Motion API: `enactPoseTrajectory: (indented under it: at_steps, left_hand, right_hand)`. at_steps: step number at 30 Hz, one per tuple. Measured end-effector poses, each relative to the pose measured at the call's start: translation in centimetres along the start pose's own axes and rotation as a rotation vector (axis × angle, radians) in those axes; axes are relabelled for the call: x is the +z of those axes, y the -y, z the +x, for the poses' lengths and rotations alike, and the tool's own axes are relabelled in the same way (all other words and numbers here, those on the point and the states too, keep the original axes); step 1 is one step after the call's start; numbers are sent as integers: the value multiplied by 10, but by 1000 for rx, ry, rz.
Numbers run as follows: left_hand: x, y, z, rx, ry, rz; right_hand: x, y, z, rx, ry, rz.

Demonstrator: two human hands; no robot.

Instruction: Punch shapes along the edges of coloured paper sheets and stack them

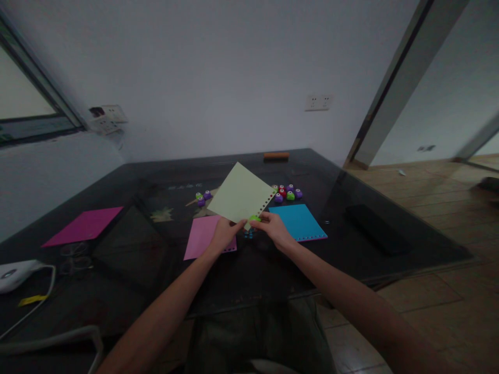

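Cream hole-edged paper [238, 193], rounded green object [254, 218]

Pale wall [218, 78] behind a dark table [257, 280], tan floor [429, 306] right, window [23, 88] left, dim light.

The pale yellow sheet [239, 193] is edged with dark dots, the small gadget [254, 218] bright green, the tabletop [249, 275] black.

Pale yellow-green sheet [238, 193], holed along one edge; green punch [254, 218] at its near corner.
Sheet: unfolded, turned diamond-wise, one corner pointing away; row of round holes [266, 202] runs down its near-right edge from the right corner toward the near one. Punch: small, bright green, partly hidden; can't tell if the sheet's edge sits inside it.
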State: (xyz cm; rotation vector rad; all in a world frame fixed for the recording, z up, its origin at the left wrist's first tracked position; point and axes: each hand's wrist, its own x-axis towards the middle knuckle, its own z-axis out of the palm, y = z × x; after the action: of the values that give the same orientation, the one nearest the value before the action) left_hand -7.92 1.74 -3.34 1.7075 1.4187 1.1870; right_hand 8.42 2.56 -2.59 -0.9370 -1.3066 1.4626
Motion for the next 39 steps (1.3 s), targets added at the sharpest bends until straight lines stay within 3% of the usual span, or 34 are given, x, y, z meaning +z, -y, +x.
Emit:
enactPoseTrajectory:
  at_steps: [39]
  left_hand:
    - [2,-1,-2,-3,-15,47]
  right_hand:
    - [-2,-4,2,-38,4,-1]
